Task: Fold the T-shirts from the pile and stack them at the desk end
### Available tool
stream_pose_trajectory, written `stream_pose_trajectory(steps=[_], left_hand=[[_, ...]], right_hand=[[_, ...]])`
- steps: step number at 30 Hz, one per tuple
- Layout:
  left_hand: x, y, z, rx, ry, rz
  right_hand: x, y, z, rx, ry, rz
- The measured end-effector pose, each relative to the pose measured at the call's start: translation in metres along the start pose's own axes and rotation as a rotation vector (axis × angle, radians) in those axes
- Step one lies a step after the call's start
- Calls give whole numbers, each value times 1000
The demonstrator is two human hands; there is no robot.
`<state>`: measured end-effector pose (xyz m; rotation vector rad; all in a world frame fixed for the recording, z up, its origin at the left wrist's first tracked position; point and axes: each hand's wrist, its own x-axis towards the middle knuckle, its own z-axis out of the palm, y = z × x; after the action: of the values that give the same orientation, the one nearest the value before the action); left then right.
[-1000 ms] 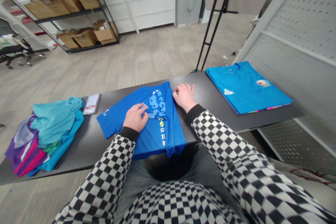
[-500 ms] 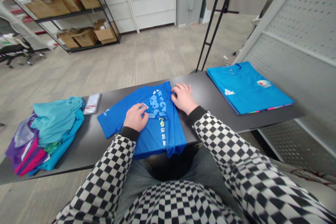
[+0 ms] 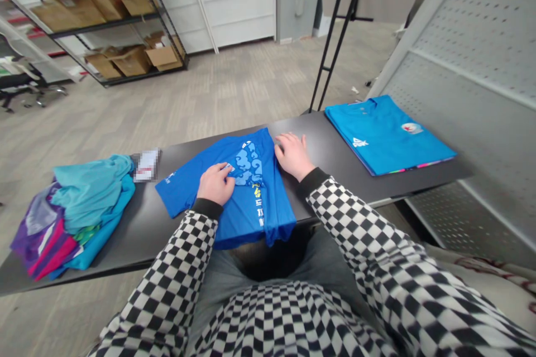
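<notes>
Evidently only part-folded, the blue shirt (image 3: 245, 209), one sleeve (image 3: 176, 192) outspread, lies on the table (image 3: 144, 215) between a finished stack (image 3: 389, 142) and an unfolded heap (image 3: 90, 195), left hand (image 3: 216, 185) resting atop, grip indeterminable, right hand (image 3: 293, 157) unclenched, empty, beside its edge.

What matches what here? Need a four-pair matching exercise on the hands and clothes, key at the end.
1. left hand
2. heap of clothes
3. right hand
4. folded light-blue shirt

A. beside the dark blue shirt's right edge
B. laid flat near the perforated panel
C. on the dark blue shirt
D. crumpled, multicoloured

Pairs: 1-C, 2-D, 3-A, 4-B
</notes>
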<state>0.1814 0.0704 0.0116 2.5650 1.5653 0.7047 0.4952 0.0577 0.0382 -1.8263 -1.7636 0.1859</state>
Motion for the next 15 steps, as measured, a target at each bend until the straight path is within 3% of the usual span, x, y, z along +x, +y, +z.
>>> stream_pose_trajectory(steps=[3, 10, 12, 15], left_hand=[[0, 3, -1, -20, 21, -6], [1, 12, -12, -75, 69, -28], [1, 19, -23, -63, 101, -38], [-4, 39, -42, -117, 112, -13]], right_hand=[[-40, -4, -21, 137, 63, -36], [-193, -7, -62, 482, 119, 0], [-217, -2, -73, 486, 105, 14], [-226, 6, -89, 441, 113, 39]])
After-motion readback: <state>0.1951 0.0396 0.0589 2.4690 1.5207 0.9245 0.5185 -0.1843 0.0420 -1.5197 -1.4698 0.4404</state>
